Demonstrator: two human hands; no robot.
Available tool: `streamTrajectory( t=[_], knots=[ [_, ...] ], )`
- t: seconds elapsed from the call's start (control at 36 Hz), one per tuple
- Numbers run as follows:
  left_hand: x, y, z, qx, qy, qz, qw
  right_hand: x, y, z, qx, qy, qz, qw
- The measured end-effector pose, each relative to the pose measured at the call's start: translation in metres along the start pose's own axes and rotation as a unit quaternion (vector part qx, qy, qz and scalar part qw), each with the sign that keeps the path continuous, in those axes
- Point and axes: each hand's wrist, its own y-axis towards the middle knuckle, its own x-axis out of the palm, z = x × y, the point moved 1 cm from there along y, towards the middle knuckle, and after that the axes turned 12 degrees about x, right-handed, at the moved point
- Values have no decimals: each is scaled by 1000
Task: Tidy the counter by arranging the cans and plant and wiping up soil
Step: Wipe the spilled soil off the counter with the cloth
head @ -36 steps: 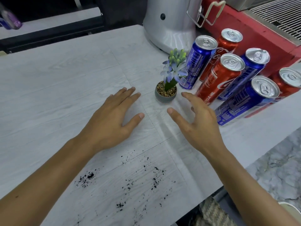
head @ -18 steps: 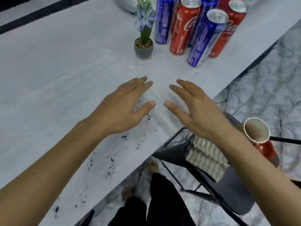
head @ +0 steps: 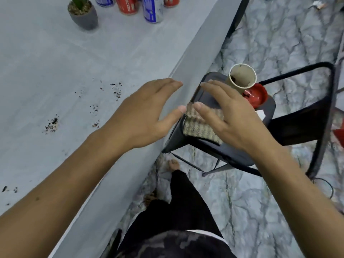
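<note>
While I leaned over the edge of the surface (head: pixel 55 58), both my hands hung empty with the fingers spread. My left hand (head: pixel 141 118) hovered above the surface's near edge, palm down, its grip apart and on nothing. My right hand (head: pixel 229 118) was past that edge, over the chair (head: pixel 260 116) that stood just beside the surface, its grip also apart. Under my right fingers (head: pixel 210 88) lay a knitted cloth (head: pixel 201 127) on the chair seat; whether the fingers touched it I could not tell.

Soil (head: pixel 52 124) lay scattered in dark crumbs on the surface, left of my left hand, with more specks (head: pixel 116 90) farther in from the edge and a few (head: pixel 4 189) near my left forearm. The plant (head: pixel 83 12) in its grey pot stood upright at the far side of the surface, well apart from the soil. Just right of the pot stood the cans (head: pixel 151 10), red and blue, close together, only their lower parts in view.

On the chair seat, beyond the cloth, a paper cup (head: pixel 242 79) leaned tilted, touching a red dish (head: pixel 256 94) beside it. Below the surface's edge I saw my dark trousers (head: pixel 182 211) and a bare foot (head: pixel 173 164) on the marbled floor (head: pixel 279 34).
</note>
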Motion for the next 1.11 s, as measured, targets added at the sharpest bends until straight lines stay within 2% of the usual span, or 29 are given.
streamTrajectory(
  t=[0.08, 0.19, 0.33, 0.47, 0.72, 0.94, 1.11],
  knots=[
    [12, 16, 13, 16, -20, -5, 1000, -3, -6, 22, 39, 32, 25, 998],
    [34, 42, 18, -7, -29, -20, 999, 3, -4, 49, 105, 96, 50, 989],
    [76, 73, 2, -86, -55, -68, 992, 23, 11, 83, 209, 137, 51, 967],
    [118, 87, -20, -152, -71, -110, 980, 52, 21, 116, 302, 149, 14, 942],
    [154, 96, -34, -156, -74, -124, 977, 84, 20, 135, 332, 151, -37, 930],
    [164, 95, -34, -205, -97, -76, 971, 90, 23, 137, 355, 179, 1, 917],
    [169, 95, -35, -223, -105, -59, 967, 94, 22, 141, 359, 202, 1, 911]
  ],
)
